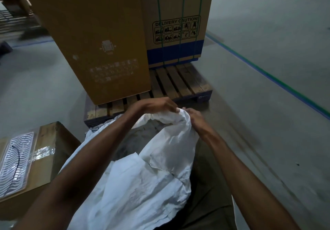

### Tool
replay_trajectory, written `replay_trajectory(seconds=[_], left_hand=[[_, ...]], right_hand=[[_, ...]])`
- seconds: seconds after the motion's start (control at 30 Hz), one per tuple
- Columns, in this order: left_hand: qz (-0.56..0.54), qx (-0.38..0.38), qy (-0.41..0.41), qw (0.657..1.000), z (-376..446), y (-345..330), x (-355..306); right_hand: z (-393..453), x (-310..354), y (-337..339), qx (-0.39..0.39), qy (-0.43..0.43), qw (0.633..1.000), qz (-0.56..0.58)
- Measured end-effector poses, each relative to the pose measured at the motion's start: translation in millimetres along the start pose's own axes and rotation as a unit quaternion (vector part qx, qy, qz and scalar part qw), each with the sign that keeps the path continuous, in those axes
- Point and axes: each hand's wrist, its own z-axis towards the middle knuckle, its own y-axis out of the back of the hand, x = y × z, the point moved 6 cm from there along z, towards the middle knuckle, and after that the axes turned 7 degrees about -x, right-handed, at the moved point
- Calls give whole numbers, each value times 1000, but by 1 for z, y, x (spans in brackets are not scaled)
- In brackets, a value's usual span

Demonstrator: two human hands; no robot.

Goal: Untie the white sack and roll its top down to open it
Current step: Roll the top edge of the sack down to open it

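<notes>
The white sack point(142, 181) stands on the floor right in front of me, crumpled, with its mouth open and a dark inside showing below the far rim. My left hand point(157, 105) grips the far edge of the sack's top, fingers curled over a bunched roll of white fabric. My right hand point(193, 118) grips the same rolled rim from the right side, close to the left hand. No tie or string shows on the sack.
A wooden pallet point(178, 85) just beyond the sack carries two tall cardboard boxes point(92, 38). A smaller carton point(44, 151) with taped plastic on top sits at my left. Grey concrete floor point(267, 69) with a blue-green line stretches to the right.
</notes>
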Motion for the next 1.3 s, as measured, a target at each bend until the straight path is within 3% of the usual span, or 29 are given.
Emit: replay_trajectory(seconds=[0.17,0.3,0.47,0.53,0.63,0.7,0.73,0.8,0.87,1.0,1.1,1.3], left_hand=[[49,-101,4,994,2,13,18],[96,-147,10,984,17,15,18],[74,-176,6,982,16,24,25],[119,-199,-13,973,9,25,19],[166,-325,-59,929,-19,18,1],[89,-434,-87,893,-54,1,-12],[31,-443,-72,893,-65,-16,-10],[-60,-365,2,929,-77,-60,-2],[-58,-302,58,950,-81,-101,9],[-59,-405,77,909,-85,-122,15],[-46,-484,76,871,-89,-117,15],[-23,-511,45,858,-95,-126,19]], right_hand=[[-21,15,5,-162,98,979,-70],[-33,14,-18,-117,27,986,-118],[-28,12,-15,-36,-39,999,1],[-27,8,-13,-5,-77,995,64],[-27,7,-3,-28,-97,987,127],[-24,9,5,-49,-112,978,169],[-24,10,7,-54,-126,971,197],[-23,12,3,-53,-153,956,246],[-26,12,-5,-53,-169,947,269],[-26,10,-23,-52,-158,933,318],[-37,13,-22,-76,-132,951,270],[-70,16,-40,-43,-115,984,131]])
